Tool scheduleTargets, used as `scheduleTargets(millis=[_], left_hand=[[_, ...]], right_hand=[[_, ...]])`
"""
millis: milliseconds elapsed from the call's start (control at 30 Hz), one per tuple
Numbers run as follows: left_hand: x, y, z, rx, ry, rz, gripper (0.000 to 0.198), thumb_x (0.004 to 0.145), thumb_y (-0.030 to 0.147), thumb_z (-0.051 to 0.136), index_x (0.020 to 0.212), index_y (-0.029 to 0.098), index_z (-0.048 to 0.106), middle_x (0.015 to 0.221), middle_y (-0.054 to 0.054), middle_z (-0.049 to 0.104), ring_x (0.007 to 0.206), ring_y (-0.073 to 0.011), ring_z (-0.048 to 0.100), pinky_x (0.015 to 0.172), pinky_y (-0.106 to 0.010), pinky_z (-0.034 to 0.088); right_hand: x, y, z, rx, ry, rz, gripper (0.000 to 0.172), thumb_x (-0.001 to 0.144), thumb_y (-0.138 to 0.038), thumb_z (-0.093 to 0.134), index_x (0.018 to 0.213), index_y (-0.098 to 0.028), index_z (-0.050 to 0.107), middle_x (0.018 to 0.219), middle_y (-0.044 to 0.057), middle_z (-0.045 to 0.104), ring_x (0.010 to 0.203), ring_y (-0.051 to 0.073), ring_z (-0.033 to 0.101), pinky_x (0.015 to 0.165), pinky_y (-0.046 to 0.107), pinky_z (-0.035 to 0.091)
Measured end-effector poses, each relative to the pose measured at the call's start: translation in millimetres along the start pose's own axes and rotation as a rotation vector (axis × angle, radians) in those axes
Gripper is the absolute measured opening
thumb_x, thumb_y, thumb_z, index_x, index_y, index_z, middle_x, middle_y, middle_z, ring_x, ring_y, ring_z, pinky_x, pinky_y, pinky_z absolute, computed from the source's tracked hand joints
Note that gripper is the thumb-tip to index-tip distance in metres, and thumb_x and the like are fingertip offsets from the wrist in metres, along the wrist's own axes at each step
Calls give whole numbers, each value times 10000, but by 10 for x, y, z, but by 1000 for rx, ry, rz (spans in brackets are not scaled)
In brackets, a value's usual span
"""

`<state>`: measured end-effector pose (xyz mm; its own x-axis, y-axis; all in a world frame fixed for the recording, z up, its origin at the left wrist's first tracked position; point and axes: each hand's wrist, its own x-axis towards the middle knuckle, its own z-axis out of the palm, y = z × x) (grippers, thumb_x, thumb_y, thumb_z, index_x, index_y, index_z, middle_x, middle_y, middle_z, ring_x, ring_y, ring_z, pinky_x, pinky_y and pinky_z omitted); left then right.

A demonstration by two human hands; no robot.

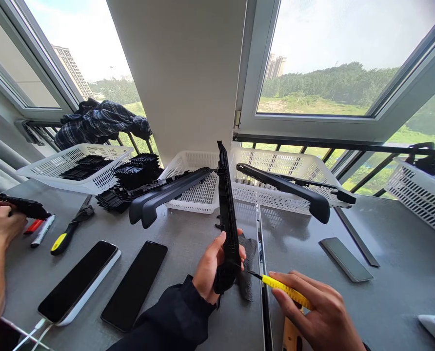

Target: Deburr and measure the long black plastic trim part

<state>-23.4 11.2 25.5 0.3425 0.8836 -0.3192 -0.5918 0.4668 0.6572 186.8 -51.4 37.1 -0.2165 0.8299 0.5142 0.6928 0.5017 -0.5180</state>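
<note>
My left hand (210, 265) is wrapped round a long black plastic trim piece (227, 209), held upright with its ribbed, hollow side towards me. Just right of its lower end, my right hand (318, 304) grips a yellow-handled craft knife (285, 288). The dark, thin tip of the knife points left at the trim piece; whether they touch I cannot tell. A dark grey cloth (247, 287) lies on the table behind my left hand. Beneath my right hand a yellow object (292, 334) shows in part.
White baskets (193, 207) line the window side, with long black trim pieces (286, 187) across them and stacked black parts (135, 173) nearby. Two phones (135, 287) (80, 282), a yellow-black knife (71, 234) and markers (43, 230) lie left. A co-worker's hands (1, 224) hold a black part (25, 206).
</note>
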Motion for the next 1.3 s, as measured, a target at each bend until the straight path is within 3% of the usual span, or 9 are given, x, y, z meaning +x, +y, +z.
scheduleTargets(millis=[400,633,900,1300], left_hand=[[53,36,-49,-132,20,17,416,1012,477,581,1213,136,709,750,-31,655,629,-134,581,623,-243,508],[61,68,-43,-130,28,68,390,1014,458,578,1168,128,718,737,-36,644,647,-141,568,631,-253,508],[81,74,-72,-109,-22,59,445,949,501,676,1166,117,735,719,-39,648,655,-153,569,624,-261,491],[83,52,-68,-133,-47,11,443,955,485,662,1165,104,746,715,-52,662,648,-154,567,629,-264,483]], right_hand=[[-16,66,17,-99,21,-127,380,1052,-475,572,968,-216,836,717,46,779,559,179,738,530,262,582],[7,52,-34,-52,-103,-139,313,1035,-430,603,921,-229,813,635,-2,718,503,137,688,522,228,576],[11,75,-29,-130,-12,-134,475,1091,-508,482,961,-207,826,724,49,797,569,171,753,516,246,571],[-27,114,-41,-142,-13,-152,418,1075,-494,527,990,-210,821,781,58,815,629,186,781,563,252,598]])
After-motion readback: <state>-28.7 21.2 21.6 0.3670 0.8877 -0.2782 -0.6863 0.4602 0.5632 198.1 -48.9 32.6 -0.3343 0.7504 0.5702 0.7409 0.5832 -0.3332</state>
